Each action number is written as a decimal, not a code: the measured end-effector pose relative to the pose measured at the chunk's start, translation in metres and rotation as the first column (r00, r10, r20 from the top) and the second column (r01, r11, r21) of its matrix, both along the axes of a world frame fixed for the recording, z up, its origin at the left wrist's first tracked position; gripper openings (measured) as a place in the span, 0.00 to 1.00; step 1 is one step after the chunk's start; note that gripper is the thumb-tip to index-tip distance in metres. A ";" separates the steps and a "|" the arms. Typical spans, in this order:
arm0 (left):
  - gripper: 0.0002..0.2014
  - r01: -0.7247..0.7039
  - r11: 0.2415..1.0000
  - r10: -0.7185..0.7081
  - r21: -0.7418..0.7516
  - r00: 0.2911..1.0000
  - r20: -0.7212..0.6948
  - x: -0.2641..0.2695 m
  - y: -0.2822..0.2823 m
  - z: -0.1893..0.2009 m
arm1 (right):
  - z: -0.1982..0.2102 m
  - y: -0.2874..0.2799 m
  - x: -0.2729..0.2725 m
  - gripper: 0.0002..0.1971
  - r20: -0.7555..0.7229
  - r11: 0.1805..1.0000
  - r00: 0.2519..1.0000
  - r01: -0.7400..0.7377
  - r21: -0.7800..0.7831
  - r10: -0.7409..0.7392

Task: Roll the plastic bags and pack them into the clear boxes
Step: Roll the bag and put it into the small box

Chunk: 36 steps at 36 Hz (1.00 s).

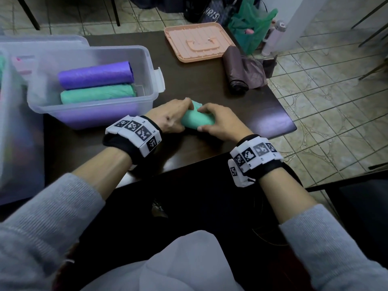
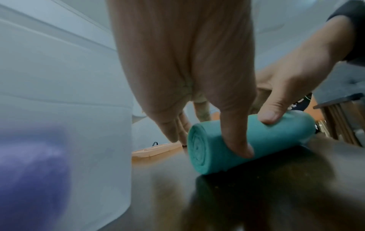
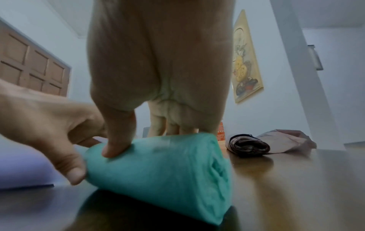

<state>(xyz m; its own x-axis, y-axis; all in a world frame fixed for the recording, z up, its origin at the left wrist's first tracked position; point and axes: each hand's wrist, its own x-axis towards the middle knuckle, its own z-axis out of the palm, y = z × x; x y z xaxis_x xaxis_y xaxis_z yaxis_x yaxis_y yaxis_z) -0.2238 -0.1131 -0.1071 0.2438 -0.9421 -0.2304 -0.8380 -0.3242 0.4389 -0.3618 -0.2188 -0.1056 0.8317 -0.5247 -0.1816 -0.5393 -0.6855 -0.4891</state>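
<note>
A rolled green plastic bag (image 1: 197, 120) lies on the dark table (image 1: 210, 85) near its front edge. My left hand (image 1: 183, 117) grips its left end and my right hand (image 1: 206, 118) grips its right end, thumbs on the near side and fingers curled over the top. In the left wrist view the green roll (image 2: 276, 140) shows its spiral end under my thumb. In the right wrist view the green roll (image 3: 168, 171) rests on the table with my thumb pressing into it. The clear box (image 1: 147, 66) to the left holds a purple roll (image 1: 96, 75) and a green roll (image 1: 98, 95).
A loosely rolled brown bag (image 1: 237, 70) lies at the table's right edge, next to an upturned pink lid (image 1: 199, 40) at the back. A second clear box (image 1: 12, 122) stands at the far left. White plastic lies on my lap (image 1: 189, 265).
</note>
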 end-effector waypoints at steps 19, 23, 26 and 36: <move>0.23 -0.152 0.979 0.110 -0.138 0.957 -0.269 0.006 0.017 -0.003 | 0.019 -0.002 0.012 0.46 -0.359 0.977 0.925 -0.048 0.206 0.121; 0.21 -0.153 0.975 0.103 -0.161 0.954 -0.281 0.005 0.020 -0.003 | 0.013 0.003 0.012 0.35 -0.309 0.973 0.942 -0.063 0.220 0.131; 0.21 -0.152 0.973 0.098 -0.172 0.953 -0.286 0.005 0.022 -0.005 | 0.011 0.005 0.007 0.25 -0.222 0.976 0.969 -0.063 0.208 0.109; 0.20 -0.538 0.833 0.405 -0.132 0.754 -0.518 0.004 0.060 -0.018 | 0.003 0.028 0.011 0.24 -0.136 0.978 0.982 -0.105 0.180 0.131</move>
